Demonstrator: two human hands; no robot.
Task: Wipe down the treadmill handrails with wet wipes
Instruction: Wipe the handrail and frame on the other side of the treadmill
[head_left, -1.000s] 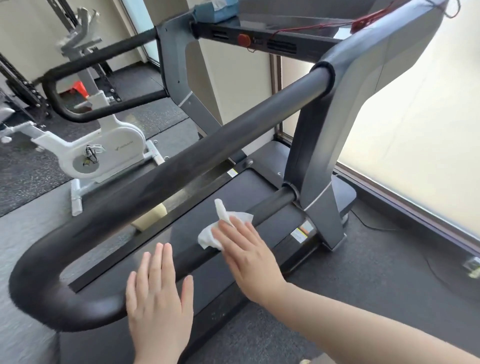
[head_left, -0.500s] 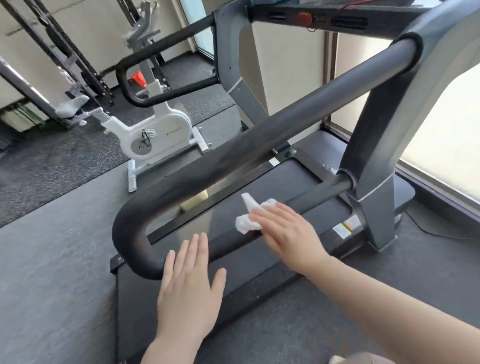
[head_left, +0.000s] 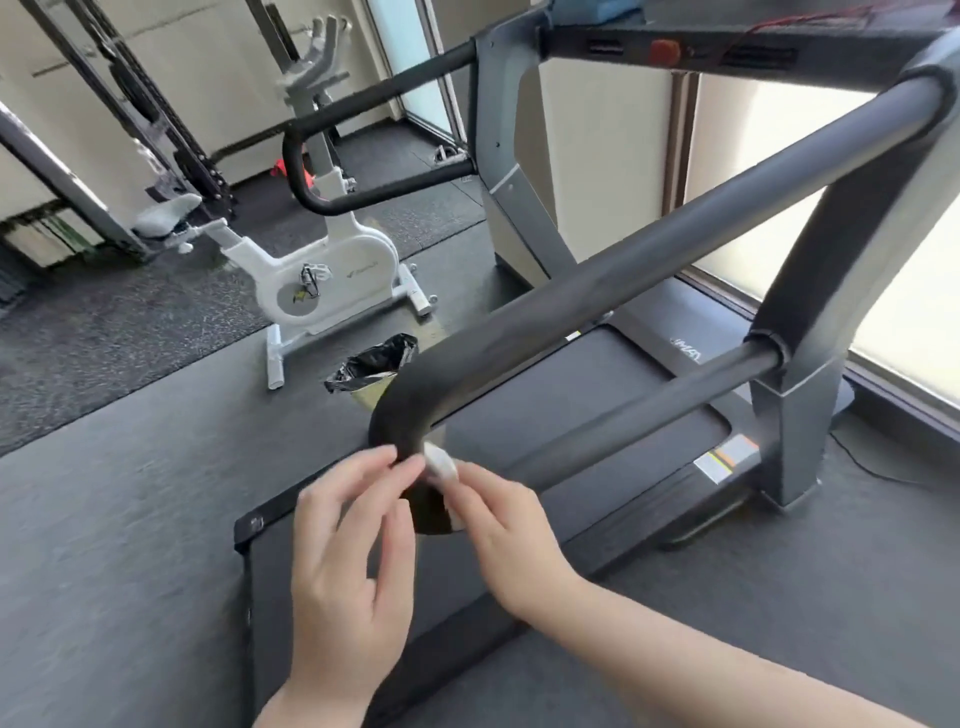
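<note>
Here we have the wet wipe (head_left: 440, 460) pinched in our right hand (head_left: 501, 525) against the near handrail's (head_left: 675, 228) bent end, left hand (head_left: 343, 551) loosely open just beside it, the rail's long axis running away up-right.

A dark padded handrail (head_left: 649, 249) runs from the grey upright down to a rounded bend, returning as a lower bar beneath it, while a small crumpled white wet wipe (head_left: 440, 461) sits against the bend's near end, partly hidden by fingers.
</note>
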